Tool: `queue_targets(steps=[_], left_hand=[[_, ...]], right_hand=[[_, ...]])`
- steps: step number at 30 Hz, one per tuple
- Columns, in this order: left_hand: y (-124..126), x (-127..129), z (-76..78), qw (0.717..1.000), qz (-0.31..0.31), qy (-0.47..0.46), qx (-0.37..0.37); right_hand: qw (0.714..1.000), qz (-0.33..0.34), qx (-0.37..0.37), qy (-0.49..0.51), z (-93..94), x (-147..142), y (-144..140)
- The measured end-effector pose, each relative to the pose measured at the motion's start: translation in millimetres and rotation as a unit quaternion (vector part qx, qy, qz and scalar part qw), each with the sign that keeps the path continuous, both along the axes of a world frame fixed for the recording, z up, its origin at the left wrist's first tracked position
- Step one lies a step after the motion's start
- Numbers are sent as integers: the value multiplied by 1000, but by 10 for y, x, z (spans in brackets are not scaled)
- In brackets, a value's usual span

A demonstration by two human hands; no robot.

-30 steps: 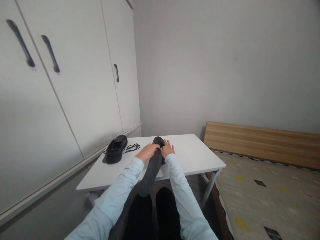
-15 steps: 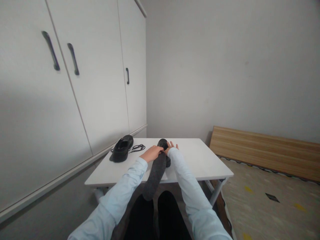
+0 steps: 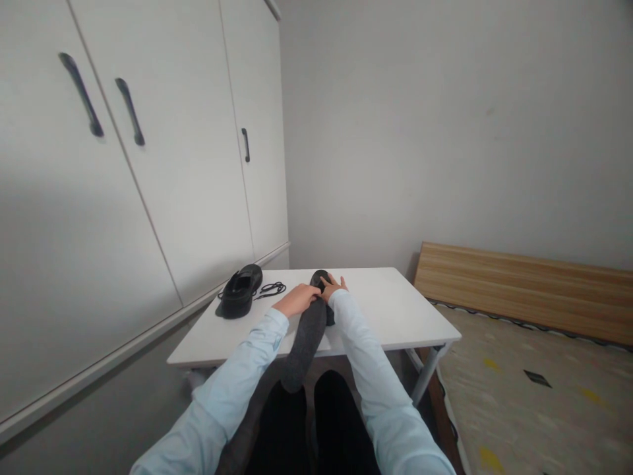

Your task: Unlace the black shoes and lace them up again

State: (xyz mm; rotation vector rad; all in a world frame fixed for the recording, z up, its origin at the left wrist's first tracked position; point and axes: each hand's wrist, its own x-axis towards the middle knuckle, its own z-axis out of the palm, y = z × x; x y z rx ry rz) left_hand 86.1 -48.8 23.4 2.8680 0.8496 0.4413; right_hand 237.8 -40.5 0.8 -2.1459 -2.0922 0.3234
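Grey insole [image 3: 305, 343] runs lengthwise from our left hand [image 3: 298, 300], clamped on its far end, toward our knees [image 3: 332, 389]; our right hand [image 3: 334, 289] spreads over a black shoe [image 3: 319, 278], grip unclear.

You wore long, creased, pale blue sleeves [image 3: 364, 369] and plain black trousers [image 3: 341, 422]; your hands [image 3: 299, 300] were bare.

White table [image 3: 390, 316] under 2 black shoes [image 3: 236, 306] and black lace [image 3: 271, 289]

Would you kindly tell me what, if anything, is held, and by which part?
The left hand grips the long grey piece by its far end; whether the right hand does too cannot be told.
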Motion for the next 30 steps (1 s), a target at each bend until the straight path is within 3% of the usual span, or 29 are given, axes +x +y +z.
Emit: queue_targets(steps=[9,18,24,30], left_hand=[[-39,0,38,1000,-11,1,-4],[40,9,3,1000,0,20,2],[61,4,20,1000,4,29,2],[73,-29,76,1000,3,22,-7]], right_hand=[[998,-45,-25,-19,-14,-57,-126],[996,-56,64,18,-63,-90,-170],[990,-81,92,71,-135,-104,-121],[989,-59,109,84,-154,-128,-125]])
